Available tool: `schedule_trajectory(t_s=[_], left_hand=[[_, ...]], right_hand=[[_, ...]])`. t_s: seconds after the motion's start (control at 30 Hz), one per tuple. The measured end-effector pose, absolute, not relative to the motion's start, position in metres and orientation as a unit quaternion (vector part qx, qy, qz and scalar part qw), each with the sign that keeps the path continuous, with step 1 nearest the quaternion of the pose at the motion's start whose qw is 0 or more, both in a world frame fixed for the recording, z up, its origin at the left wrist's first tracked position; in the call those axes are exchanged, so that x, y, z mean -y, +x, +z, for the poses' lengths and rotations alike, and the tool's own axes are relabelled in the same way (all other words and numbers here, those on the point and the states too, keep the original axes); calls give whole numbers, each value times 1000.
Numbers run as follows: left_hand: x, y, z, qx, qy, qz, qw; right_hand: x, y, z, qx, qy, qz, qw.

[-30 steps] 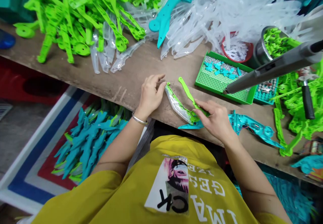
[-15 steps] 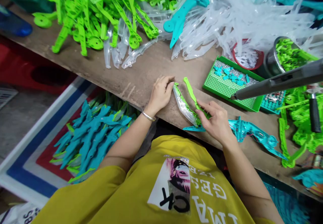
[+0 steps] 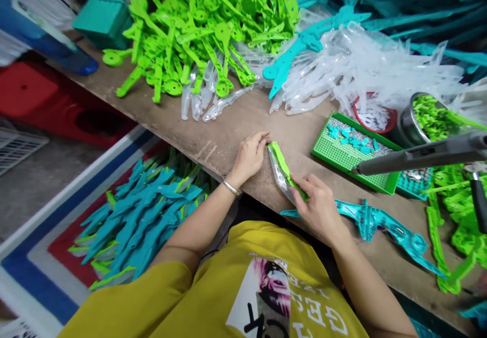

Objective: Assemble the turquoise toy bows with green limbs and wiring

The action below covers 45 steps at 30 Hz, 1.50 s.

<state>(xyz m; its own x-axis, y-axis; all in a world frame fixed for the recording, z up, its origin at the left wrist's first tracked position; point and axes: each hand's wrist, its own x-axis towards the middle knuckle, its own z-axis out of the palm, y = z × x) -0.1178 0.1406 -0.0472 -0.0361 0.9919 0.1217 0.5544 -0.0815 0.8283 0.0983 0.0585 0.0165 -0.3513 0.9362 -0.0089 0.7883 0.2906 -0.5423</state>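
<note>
A clear plastic blade-shaped piece [image 3: 279, 178] with a green edge lies at the front of the workbench, in front of my body. Over its edge sits a bright green plastic strip [image 3: 280, 159], lined up along it. My right hand [image 3: 317, 206] grips the lower end of the strip between thumb and fingers. At the upper end, my left hand [image 3: 249, 159] has its thumb and fingers drawn together at the tip of the clear piece. Just beyond my right hand lies a teal plastic shell [image 3: 380, 224] with thin wires; its other end shows to the left of that hand.
Green plastic parts [image 3: 213, 28] and clear blades [image 3: 365, 69] are heaped at the back. A green basket [image 3: 353, 175] holds small teal pieces and screws. A grey screwdriver-like tool [image 3: 418, 154] hangs over it. Teal assemblies [image 3: 148, 211] fill a container at lower left.
The green strip, held apart from the clear blade before, now lies against its edge. My right hand has brought it leftward onto the blade. The camera view has tilted upward slightly.
</note>
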Motion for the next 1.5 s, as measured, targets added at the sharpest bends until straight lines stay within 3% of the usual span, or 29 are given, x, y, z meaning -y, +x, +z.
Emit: schedule_trajectory(t_s=[0.3, 0.67, 1.5], left_hand=[[-143, -120, -43, -619, 621, 361, 316], [-150, -119, -43, -612, 579, 376, 385], [-146, -115, -39, -607, 593, 375, 373]], right_hand=[[-66, 87, 17, 802, -549, 223, 79], [-65, 85, 19, 804, -555, 207, 55], [-57, 53, 6, 817, -562, 102, -77]])
